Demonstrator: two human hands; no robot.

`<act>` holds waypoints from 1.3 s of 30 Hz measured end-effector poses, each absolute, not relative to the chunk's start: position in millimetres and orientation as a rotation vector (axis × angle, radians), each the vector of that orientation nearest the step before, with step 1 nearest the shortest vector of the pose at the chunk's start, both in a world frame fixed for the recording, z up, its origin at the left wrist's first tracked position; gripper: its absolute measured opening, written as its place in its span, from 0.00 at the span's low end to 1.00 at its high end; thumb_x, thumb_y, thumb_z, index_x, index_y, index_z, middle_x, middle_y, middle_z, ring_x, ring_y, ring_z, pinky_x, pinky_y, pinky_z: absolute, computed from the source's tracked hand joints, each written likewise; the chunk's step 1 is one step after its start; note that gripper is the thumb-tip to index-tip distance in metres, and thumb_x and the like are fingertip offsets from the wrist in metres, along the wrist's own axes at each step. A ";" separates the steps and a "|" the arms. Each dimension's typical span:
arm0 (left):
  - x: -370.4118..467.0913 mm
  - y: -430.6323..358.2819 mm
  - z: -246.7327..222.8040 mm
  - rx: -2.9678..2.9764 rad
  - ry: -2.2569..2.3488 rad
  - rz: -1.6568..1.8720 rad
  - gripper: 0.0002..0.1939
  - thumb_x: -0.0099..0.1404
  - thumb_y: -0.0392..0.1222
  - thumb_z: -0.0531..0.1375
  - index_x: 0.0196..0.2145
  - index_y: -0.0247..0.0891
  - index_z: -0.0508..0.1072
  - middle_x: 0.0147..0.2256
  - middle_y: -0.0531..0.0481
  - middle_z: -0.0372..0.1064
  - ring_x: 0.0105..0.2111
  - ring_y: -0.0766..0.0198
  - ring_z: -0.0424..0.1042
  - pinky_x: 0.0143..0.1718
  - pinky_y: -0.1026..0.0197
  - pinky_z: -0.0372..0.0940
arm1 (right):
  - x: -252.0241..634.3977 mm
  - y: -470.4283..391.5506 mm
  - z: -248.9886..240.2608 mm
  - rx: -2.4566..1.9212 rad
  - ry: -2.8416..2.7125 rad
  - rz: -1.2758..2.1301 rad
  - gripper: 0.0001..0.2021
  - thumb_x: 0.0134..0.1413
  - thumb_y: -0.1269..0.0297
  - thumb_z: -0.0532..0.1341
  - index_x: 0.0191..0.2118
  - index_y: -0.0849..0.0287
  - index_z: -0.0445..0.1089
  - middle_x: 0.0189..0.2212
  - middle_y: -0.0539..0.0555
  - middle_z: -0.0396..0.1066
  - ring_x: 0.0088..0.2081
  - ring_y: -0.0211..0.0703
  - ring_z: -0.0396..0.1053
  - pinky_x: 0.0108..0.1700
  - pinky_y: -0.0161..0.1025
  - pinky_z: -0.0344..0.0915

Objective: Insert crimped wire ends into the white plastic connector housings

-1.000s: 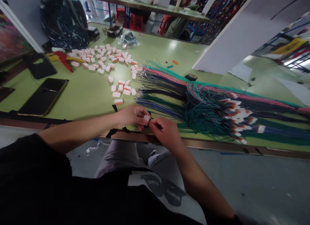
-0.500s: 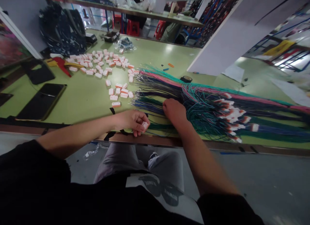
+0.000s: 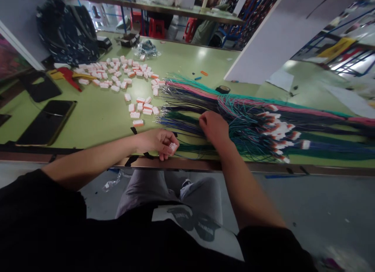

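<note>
My left hand (image 3: 156, 142) is closed near the table's front edge, pinching a white-and-orange connector housing (image 3: 173, 147) between thumb and fingers. To its right, my right hand (image 3: 215, 128) is curled over the blue and green wires (image 3: 187, 125), fingers bent inward; whatever its fingertips hold is hidden. Thin wires pass beside the held connector, but I cannot tell whether any enters it. The bare wire ends fan out to the left. Finished-looking white connectors (image 3: 278, 133) with wires attached lie in a cluster right of my right hand.
Loose connectors (image 3: 137, 108) are scattered on the green table (image 3: 99, 115). A phone (image 3: 45, 121), red-and-yellow pliers (image 3: 68, 76) and a backpack (image 3: 67, 35) lie left. Black tape (image 3: 223, 89) sits behind the wires. A white pillar (image 3: 258, 41) rises at the back right.
The whole view has shifted slightly. My right hand has moved a little up and right along the wires, while my left hand keeps its grip on the connector.
</note>
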State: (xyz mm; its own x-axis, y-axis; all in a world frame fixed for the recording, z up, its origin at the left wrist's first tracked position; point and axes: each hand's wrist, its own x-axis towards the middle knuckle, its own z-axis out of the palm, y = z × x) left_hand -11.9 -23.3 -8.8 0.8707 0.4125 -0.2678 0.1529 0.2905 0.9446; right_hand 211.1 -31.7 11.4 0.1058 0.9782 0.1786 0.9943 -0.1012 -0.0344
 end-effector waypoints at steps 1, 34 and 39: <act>-12.2 -23.3 -8.7 1.284 0.521 0.178 0.14 0.49 0.34 0.65 0.33 0.35 0.66 0.24 0.56 0.69 0.21 0.72 0.68 0.22 0.68 0.64 | 214.0 -31.6 11.9 -2.195 -1.916 -0.142 0.11 0.56 0.68 0.50 0.36 0.60 0.70 0.37 0.59 0.73 0.39 0.48 0.68 0.36 0.39 0.58; -10.9 -23.6 -6.9 1.186 0.553 0.317 0.14 0.52 0.34 0.65 0.36 0.35 0.65 0.27 0.55 0.68 0.25 0.71 0.68 0.27 0.65 0.64 | 170.6 -102.6 12.4 -1.507 -1.995 0.297 0.08 0.49 0.66 0.55 0.26 0.57 0.71 0.24 0.50 0.72 0.26 0.36 0.65 0.31 0.34 0.58; -11.5 -22.9 -6.7 1.191 0.541 0.303 0.13 0.53 0.32 0.63 0.36 0.35 0.65 0.27 0.54 0.68 0.25 0.71 0.68 0.27 0.65 0.64 | 168.4 -105.6 13.5 -1.553 -2.050 0.227 0.09 0.48 0.66 0.55 0.23 0.57 0.70 0.21 0.50 0.69 0.24 0.36 0.63 0.29 0.34 0.55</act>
State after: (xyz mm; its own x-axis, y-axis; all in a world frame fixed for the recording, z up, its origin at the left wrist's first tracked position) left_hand -11.5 -22.9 -6.7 0.8350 0.4962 -0.2379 0.0571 0.3518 0.9343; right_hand 168.4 -105.6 13.5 -0.1793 0.9290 0.3238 0.8355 0.3175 -0.4484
